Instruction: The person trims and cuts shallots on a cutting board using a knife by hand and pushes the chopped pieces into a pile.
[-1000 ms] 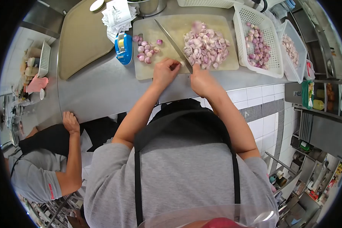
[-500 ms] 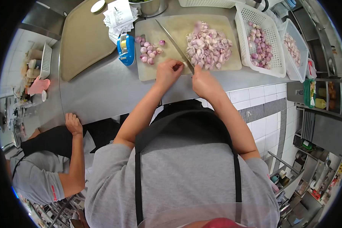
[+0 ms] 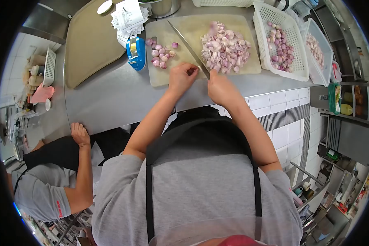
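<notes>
My right hand (image 3: 221, 88) grips the handle of a long kitchen knife (image 3: 188, 48), whose blade slants away to the upper left across the cutting board (image 3: 184, 24). Close to the blade's left side, near the board's front edge, my left hand (image 3: 183, 78) is closed in a pinch. A small pale bit of shallot shows at its fingertips, mostly hidden. Whole peeled shallots (image 3: 160, 55) lie beyond my left hand, with one purple shallot (image 3: 175, 45) apart from them. Right of the blade spreads a heap of sliced shallots (image 3: 225, 48).
A white basket (image 3: 301, 71) with whole shallots and a clear tub (image 3: 326, 61) with more stand on the right. Left of the board are a blue tape dispenser (image 3: 136, 57), paper slips (image 3: 129, 18) and a brown tray (image 3: 90, 45). A co-worker's hand (image 3: 80, 134) rests on the counter edge.
Both hands and the knife stay almost in place; any shift is very slight. The shallots look the same.
</notes>
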Available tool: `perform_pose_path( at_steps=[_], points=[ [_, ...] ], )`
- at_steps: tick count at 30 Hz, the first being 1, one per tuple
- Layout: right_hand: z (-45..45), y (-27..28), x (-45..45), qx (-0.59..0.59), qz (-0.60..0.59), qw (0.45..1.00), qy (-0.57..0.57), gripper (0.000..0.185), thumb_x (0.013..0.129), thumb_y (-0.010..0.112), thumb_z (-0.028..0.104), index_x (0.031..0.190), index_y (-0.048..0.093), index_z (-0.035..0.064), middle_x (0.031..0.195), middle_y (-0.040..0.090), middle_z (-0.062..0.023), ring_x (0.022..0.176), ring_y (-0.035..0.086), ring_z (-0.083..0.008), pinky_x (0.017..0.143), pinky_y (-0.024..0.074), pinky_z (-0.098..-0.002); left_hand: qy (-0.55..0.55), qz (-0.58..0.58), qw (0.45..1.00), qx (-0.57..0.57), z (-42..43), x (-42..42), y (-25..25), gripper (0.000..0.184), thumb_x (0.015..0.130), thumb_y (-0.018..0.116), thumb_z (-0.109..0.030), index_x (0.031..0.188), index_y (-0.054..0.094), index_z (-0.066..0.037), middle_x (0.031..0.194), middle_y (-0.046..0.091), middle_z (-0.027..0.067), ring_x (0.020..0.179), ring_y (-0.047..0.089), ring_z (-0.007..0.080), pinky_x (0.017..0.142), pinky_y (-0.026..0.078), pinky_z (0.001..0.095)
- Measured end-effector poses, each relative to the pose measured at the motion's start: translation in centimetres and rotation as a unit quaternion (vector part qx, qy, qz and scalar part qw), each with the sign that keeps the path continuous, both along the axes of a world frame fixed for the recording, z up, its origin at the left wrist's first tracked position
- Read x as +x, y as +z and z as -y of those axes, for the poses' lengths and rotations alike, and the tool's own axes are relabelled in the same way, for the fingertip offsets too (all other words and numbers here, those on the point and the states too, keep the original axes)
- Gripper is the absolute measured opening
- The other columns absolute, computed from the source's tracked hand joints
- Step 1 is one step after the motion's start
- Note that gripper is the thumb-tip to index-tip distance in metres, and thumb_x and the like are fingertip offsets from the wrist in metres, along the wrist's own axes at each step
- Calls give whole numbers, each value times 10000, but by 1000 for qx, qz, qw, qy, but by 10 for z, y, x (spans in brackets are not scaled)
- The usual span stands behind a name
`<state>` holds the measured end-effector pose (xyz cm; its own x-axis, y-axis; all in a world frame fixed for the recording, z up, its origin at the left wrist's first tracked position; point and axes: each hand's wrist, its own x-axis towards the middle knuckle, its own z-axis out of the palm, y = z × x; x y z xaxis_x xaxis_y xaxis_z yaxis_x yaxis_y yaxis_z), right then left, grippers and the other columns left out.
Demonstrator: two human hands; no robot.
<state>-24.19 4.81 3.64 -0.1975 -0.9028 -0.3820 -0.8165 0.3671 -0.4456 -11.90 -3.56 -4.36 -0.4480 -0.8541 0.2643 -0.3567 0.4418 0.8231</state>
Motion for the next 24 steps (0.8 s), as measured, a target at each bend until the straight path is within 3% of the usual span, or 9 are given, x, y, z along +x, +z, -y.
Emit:
perform_pose_path(
  at_steps=[4, 7, 13, 16, 19, 24],
  points=[
    [-1, -18, 3, -14, 3, 1000, 2, 235, 802, 385, 76, 996, 431, -49, 859, 591, -314, 840, 584, -452, 745, 451, -519, 4, -17, 1000, -17, 0, -1, -2, 90, 721, 684, -73, 781, 658, -10, 720, 634, 102, 590, 608, 156, 546, 475, 257],
    [-2, 6, 1, -8, 5, 1000, -2, 224, 804, 384, 74, 987, 430, -47, 859, 589, -317, 842, 583, -452, 750, 449, -517, -2, -17, 999, -27, 2, -1, -2, 84, 725, 682, -69, 781, 658, -11, 719, 634, 101, 586, 606, 153, 542, 473, 254],
    [0, -11, 4, -6, 24, 1000, -11, 241, 804, 380, 71, 1005, 422, -55, 864, 589, -320, 847, 584, -452, 761, 449, -510, 3, -24, 1000, -19, -3, 1, -4, 86, 725, 683, -67, 787, 659, -12, 719, 635, 101, 588, 607, 151, 538, 472, 258],
    [-1, 10, 5, 29, 10, 1000, -1, 239, 801, 383, 68, 1003, 416, -54, 862, 590, -319, 839, 586, -452, 756, 449, -514, 1, -1, 1000, -16, -1, 1, -3, 89, 725, 683, -71, 788, 659, -13, 722, 636, 102, 588, 609, 155, 543, 473, 259],
    [-1, -21, 6, -10, 4, 1000, 6, 244, 800, 381, 68, 1009, 410, -53, 862, 589, -322, 836, 585, -455, 753, 451, -516, 5, -12, 999, -35, 0, -1, -3, 87, 729, 680, -75, 786, 659, -13, 721, 635, 103, 583, 609, 163, 541, 474, 261],
    [-1, -6, 5, -4, 9, 1000, 2, 246, 800, 374, 70, 1011, 408, -54, 871, 585, -329, 841, 582, -460, 758, 447, -521, 2, -6, 1000, -27, -1, 1, -2, 81, 734, 674, -73, 783, 654, -12, 725, 634, 108, 583, 610, 171, 541, 476, 270]
  ],
)
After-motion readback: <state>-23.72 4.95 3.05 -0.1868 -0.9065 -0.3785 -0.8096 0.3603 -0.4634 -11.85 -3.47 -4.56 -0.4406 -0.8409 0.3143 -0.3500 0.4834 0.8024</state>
